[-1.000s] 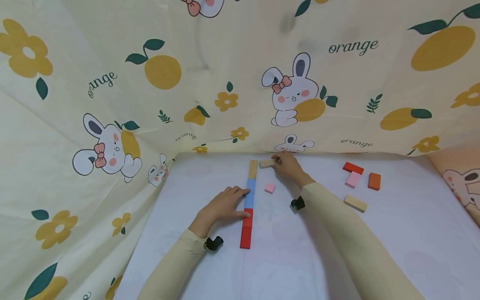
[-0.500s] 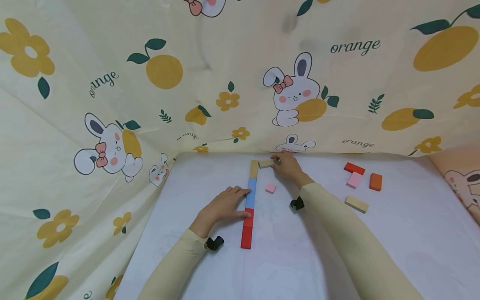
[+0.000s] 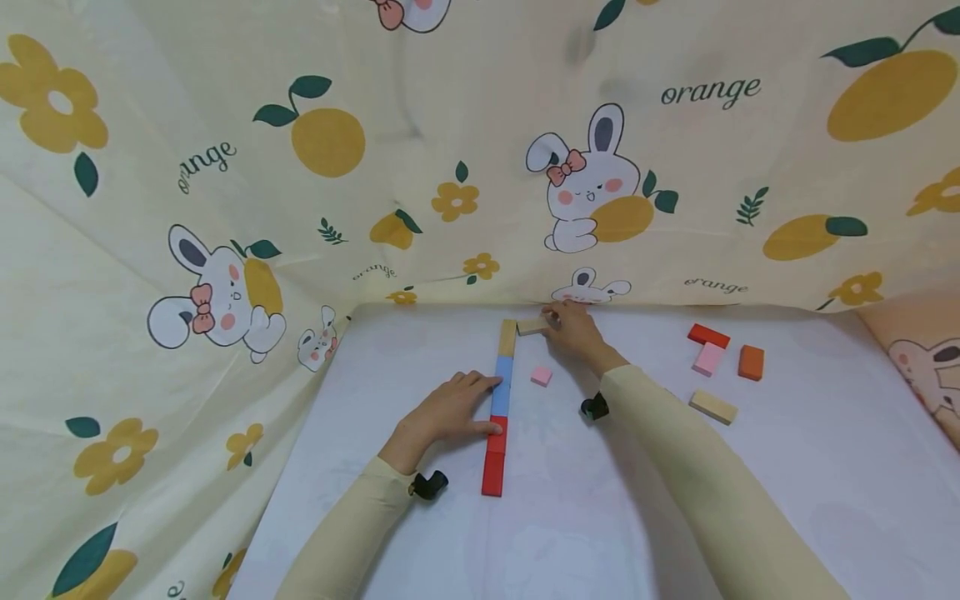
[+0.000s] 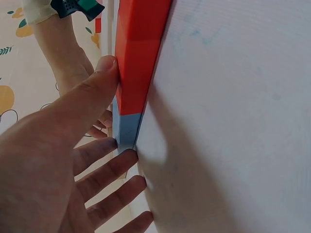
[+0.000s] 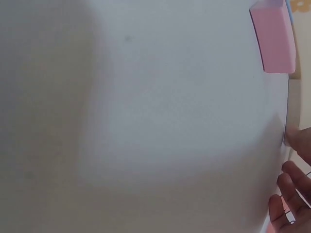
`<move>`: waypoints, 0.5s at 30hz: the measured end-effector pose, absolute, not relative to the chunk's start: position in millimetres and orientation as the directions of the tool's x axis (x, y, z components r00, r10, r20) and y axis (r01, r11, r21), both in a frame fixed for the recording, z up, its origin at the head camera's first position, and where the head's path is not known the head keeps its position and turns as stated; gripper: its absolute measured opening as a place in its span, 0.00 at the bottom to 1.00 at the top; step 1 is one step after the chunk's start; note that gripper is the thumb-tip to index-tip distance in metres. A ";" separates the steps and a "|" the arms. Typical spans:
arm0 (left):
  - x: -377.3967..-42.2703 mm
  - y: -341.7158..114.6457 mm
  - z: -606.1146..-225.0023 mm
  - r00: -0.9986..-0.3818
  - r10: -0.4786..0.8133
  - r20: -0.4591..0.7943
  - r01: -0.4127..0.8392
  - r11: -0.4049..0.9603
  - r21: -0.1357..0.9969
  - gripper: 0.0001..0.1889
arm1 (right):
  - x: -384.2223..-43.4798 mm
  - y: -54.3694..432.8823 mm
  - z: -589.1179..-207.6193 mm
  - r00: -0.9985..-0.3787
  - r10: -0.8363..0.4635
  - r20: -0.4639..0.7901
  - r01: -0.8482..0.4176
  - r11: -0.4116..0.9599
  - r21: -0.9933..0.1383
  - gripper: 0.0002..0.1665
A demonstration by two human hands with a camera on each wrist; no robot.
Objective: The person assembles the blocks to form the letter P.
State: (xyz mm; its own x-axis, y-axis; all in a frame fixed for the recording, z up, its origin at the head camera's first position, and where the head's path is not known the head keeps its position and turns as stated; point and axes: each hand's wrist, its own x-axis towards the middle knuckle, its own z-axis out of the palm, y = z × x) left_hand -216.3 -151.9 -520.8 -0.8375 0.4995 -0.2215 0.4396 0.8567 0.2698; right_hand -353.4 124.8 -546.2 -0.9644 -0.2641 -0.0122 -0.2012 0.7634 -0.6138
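A straight row of blocks runs away from me: red blocks (image 3: pixel 492 475) nearest, a blue stretch (image 3: pixel 501 402) in the middle and a plain wooden block (image 3: pixel 507 337) at the far end. Along its left side lies my left hand (image 3: pixel 444 410), fingers extended and spread, the thumb tip at a red block and fingertips at the blue part. At the back, my right hand (image 3: pixel 579 337) pinches the right end of another wooden block (image 3: pixel 530 327). That block lies crosswise, its left end right at the row's far end. Its right end is hidden by my fingers.
A small pink block (image 3: pixel 542 377) lies right of the row, below my right hand. Farther right are a red block (image 3: pixel 708 336), a pink block (image 3: pixel 707 359), an orange block (image 3: pixel 752 363) and a wooden block (image 3: pixel 713 407). A patterned cloth (image 3: pixel 465 150) hangs behind the table.
The wooden block in my right hand has slid slightly left, and the narrow gap between it and the row has closed. My left hand has stayed in place.
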 end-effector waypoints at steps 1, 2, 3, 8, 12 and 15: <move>-216.4 -151.7 -520.6 -0.838 0.499 -0.223 0.439 0.857 0.269 0.47 | -352.8 125.5 -545.8 -0.963 -0.268 -0.010 -0.205 0.762 -0.615 0.25; -216.3 -151.5 -520.5 -0.838 0.498 -0.223 0.438 0.857 0.270 0.47 | -352.1 126.2 -545.4 -0.962 -0.272 -0.005 -0.210 0.756 -0.619 0.26; -216.3 -151.3 -520.2 -0.838 0.497 -0.225 0.436 0.858 0.271 0.47 | -351.1 127.1 -545.1 -0.961 -0.276 -0.001 -0.215 0.753 -0.622 0.27; -216.1 -151.1 -519.8 -0.838 0.495 -0.227 0.432 0.858 0.276 0.48 | -343.8 135.1 -541.9 -0.947 -0.317 0.042 -0.271 0.727 -0.630 0.28; -216.0 -151.5 -521.0 -0.838 0.498 -0.223 0.435 0.856 0.278 0.48 | -331.5 147.9 -533.9 -0.940 -0.334 0.072 -0.303 0.714 -0.632 0.26; -215.6 -152.0 -521.6 -0.839 0.498 -0.220 0.435 0.856 0.278 0.48 | -319.6 159.9 -526.6 -0.931 -0.348 0.115 -0.341 0.707 -0.620 0.25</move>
